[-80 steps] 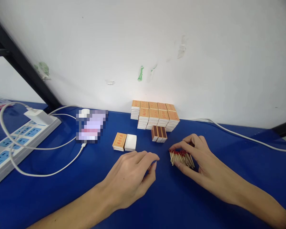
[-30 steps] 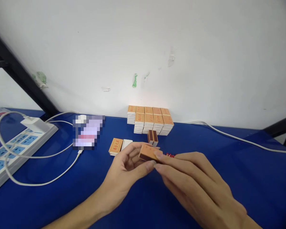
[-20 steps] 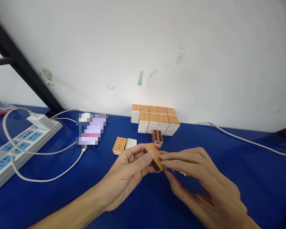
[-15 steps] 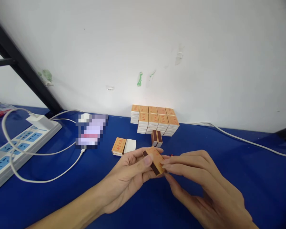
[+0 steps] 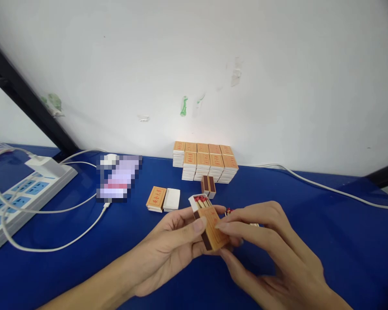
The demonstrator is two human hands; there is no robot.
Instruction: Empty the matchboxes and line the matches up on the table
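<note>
A matchbox (image 5: 213, 232) is tilted in front of me, its tray slid partly out at the far end. Red-tipped matches (image 5: 201, 199) show in that tray. My left hand (image 5: 168, 245) grips the box, thumb on the orange top and fingers around the far side. My right hand (image 5: 274, 245) pinches the near right end, fingers on the cover and thumb below. More red-tipped matches (image 5: 229, 211) peek out behind the right fingers, mostly hidden. Just beyond, two matchboxes (image 5: 208, 186) stand on edge with brown striking sides showing.
Stacked matchboxes (image 5: 203, 160) stand by the wall. Left of my hands are an orange matchbox pile (image 5: 156, 198) and white trays (image 5: 172, 199). A blurred phone (image 5: 119, 176) with a cable lies farther left, beside a power strip (image 5: 29, 193). A white cable (image 5: 323, 193) runs along the right.
The matchbox tray has slid out at the far end, so match heads now show. Both hands keep hold of the box, which has tipped slightly. The view has shifted a little.
</note>
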